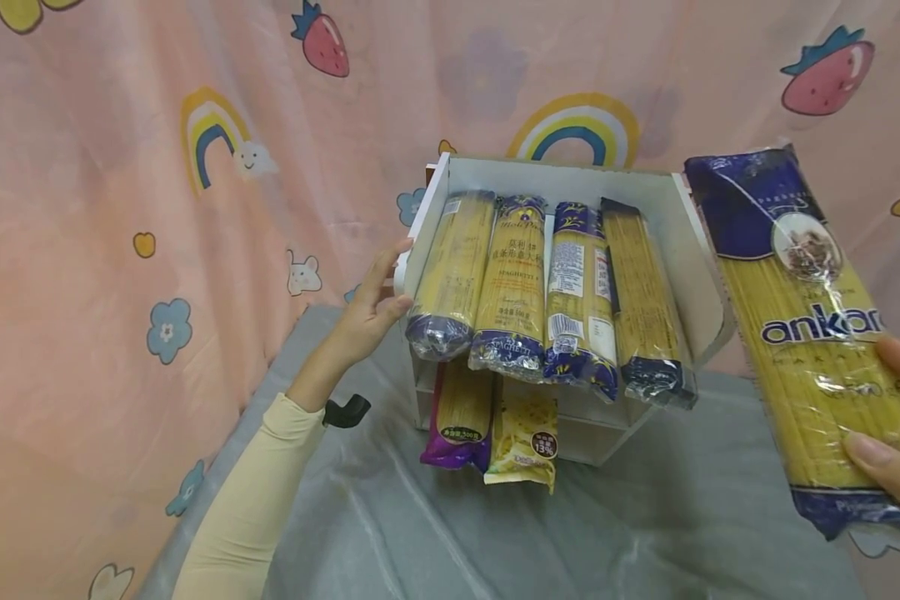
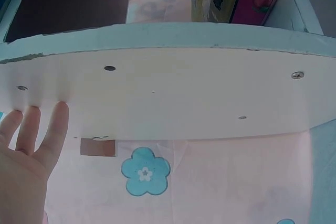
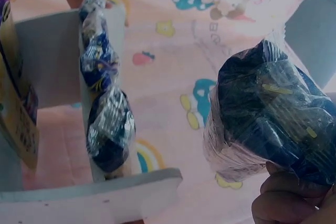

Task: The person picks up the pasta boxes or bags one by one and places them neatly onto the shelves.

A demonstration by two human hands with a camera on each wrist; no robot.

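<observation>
My right hand [image 1: 896, 467] grips a pack of spaghetti [image 1: 802, 367], blue at both ends with "ankar" on its clear middle, raised to the right of a small white shelf [image 1: 701, 292]. The right wrist view shows the pack's crinkled blue end [image 3: 278, 111] above curled fingers. With fingers fairly straight, my left hand [image 1: 363, 321] touches the shelf's left side. Its fingertips rest against the white side panel [image 2: 184, 93] in the left wrist view. Several spaghetti packs [image 1: 510, 275] lie side by side on the top tier.
On the lower tier, a purple-ended pasta pack [image 1: 461, 417] and a yellow pack [image 1: 525, 433] stick out at the front. The shelf stands on a grey cloth [image 1: 495, 542]. A pink patterned curtain [image 1: 390, 108] hangs behind.
</observation>
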